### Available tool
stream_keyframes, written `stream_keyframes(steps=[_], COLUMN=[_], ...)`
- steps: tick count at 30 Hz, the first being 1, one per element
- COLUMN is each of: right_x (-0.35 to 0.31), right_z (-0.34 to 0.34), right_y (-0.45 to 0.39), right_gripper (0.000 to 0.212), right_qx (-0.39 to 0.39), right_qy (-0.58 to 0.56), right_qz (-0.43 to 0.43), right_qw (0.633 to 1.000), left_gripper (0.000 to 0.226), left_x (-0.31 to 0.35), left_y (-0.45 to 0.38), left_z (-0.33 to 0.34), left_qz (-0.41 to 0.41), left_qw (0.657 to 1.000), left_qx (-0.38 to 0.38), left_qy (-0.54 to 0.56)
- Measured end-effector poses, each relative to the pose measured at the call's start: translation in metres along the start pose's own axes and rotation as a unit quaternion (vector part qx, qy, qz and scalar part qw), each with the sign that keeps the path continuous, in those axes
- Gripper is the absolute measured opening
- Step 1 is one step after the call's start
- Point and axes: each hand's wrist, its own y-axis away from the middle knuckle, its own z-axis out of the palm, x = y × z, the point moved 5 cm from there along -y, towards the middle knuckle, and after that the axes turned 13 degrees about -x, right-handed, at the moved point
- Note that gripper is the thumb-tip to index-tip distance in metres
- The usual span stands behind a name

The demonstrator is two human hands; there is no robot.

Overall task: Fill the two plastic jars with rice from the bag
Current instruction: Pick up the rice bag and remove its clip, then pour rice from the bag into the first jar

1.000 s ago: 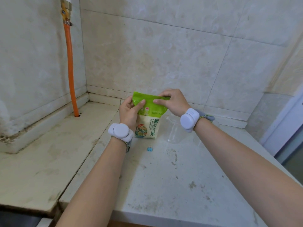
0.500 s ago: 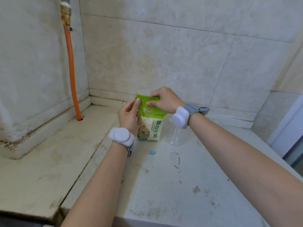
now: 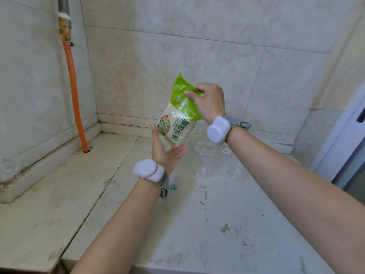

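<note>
Hose, orange and hanging from a brass fitting, runs down the left wall and ends in a hole at the back left corner of the stone countertop, which is pale and stained with dark specks.

The left hand reaches forward over the counter with its palm turned up and fingers spread, open beneath the lower end of the rice bag; its fingertips sit at the bag's bottom corner, though whether they press against it is hard to tell. A white puck-shaped device is strapped to that wrist. Just right of the wrist, a small blue object lies on the counter.

The rice bag is raised clear of the counter and tilted, its green top leaning up and left, its pale lower half slanting down to the right. Its upper part is green, the lower part translucent white with grains showing, a coloured emblem and bold green characters printed along it.

The right hand grips the bag's green top, thumb pinched on the front, fingers wrapped behind, wrist bent downward. It wears a matching white device on a grey strap.

Below and right of the bag, 2 clear plastic jars stand upright near the counter's back edge: the nearer jar with its open rim visible, the second jar just beside it, partly hidden by the right forearm. Both look empty.
</note>
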Motion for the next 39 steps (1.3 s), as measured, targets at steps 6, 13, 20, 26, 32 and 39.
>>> stream_keyframes(steps=[6, 13, 20, 26, 32, 39], right_x=[0.012, 0.030, 0.039, 0.035, 0.047, 0.046], right_z=[0.001, -0.006, -0.001, 0.009, 0.011, 0.009], right_y=[0.005, 0.001, 0.004, 0.003, -0.001, 0.006], right_gripper=[0.029, 0.036, 0.056, 0.051, 0.023, 0.021], right_qx=[-0.032, -0.084, -0.154, -0.218, -0.261, -0.271], right_qy=[-0.006, -0.011, -0.033, 0.036, 0.009, -0.041], right_qz=[0.001, 0.008, 0.003, -0.070, -0.031, -0.010], right_qw=[0.999, 0.996, 0.987, 0.973, 0.965, 0.962], left_gripper=[0.030, 0.032, 0.043, 0.057, 0.053, 0.032], left_x=[0.001, 0.013, 0.010, 0.004, 0.003, 0.002], left_y=[-0.012, -0.039, -0.042, -0.048, -0.048, -0.046], left_z=[0.042, 0.047, 0.041, 0.029, 0.030, 0.033], left_qz=[0.046, 0.055, 0.057, 0.024, 0.022, 0.051], left_qw=[0.995, 0.985, 0.963, 0.958, 0.966, 0.962], left_qx=[-0.077, -0.067, -0.193, -0.225, -0.214, -0.244], left_qy=[0.053, 0.152, 0.177, 0.174, 0.143, 0.114])
